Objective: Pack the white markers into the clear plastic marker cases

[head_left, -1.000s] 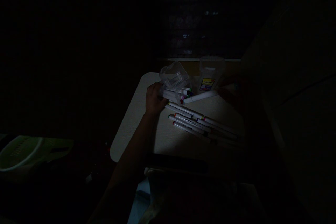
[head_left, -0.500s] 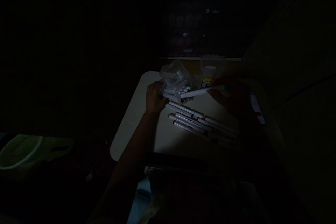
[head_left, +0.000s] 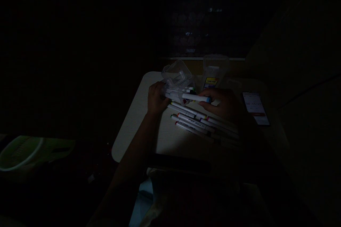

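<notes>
L hand (head_left: 155, 100) clamped round closed end of clear box (head_left: 179, 87); box lies on its side, mouth toward R hand, prob. gripped there to stop it sliding & keep mouth free. Pens visible inside.

R hand (head_left: 220, 102): fingertips pinched on white pen (head_left: 195, 97) near its blue end, approx. level; far end at box mouth, can't tell if in or just touching. End grip likely keeps fingers clear of rim.

Loose pens (head_left: 191, 122) roughly parallel on table (head_left: 133, 124), near side of box, w/in easy reach of both hands.

Pose: L forearm angled up & fwd; R comes in from right, wrist v. dark.
</notes>
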Available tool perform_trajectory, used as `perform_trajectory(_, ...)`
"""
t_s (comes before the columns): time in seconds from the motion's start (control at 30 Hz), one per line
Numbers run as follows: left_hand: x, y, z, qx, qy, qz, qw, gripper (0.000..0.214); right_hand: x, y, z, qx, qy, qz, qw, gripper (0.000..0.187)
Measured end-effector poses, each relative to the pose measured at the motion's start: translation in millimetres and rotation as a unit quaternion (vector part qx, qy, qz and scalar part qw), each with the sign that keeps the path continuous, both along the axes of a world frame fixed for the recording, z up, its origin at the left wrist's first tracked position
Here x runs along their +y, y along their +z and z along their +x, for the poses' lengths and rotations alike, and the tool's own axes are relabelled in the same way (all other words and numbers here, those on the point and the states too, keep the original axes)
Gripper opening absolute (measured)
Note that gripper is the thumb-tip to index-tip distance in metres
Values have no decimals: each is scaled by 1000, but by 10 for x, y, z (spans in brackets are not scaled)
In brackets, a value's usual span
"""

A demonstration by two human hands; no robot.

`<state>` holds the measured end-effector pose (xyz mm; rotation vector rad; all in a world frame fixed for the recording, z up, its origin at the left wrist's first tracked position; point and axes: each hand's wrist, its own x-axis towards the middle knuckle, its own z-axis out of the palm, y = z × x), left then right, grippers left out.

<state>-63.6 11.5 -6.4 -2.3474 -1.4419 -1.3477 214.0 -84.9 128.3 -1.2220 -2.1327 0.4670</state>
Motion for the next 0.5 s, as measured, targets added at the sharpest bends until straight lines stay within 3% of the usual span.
perform_trajectory(0.23, -6, 5, -7, 8, 5, 6, 1000, 67, 38, -43, 37, 13, 41, -46, 998, 18)
perform_trajectory(0.5, -12, 23, -5, -2, -10, -1, 1000, 66, 101, -117, 14, 37, 14, -72, 997, 21)
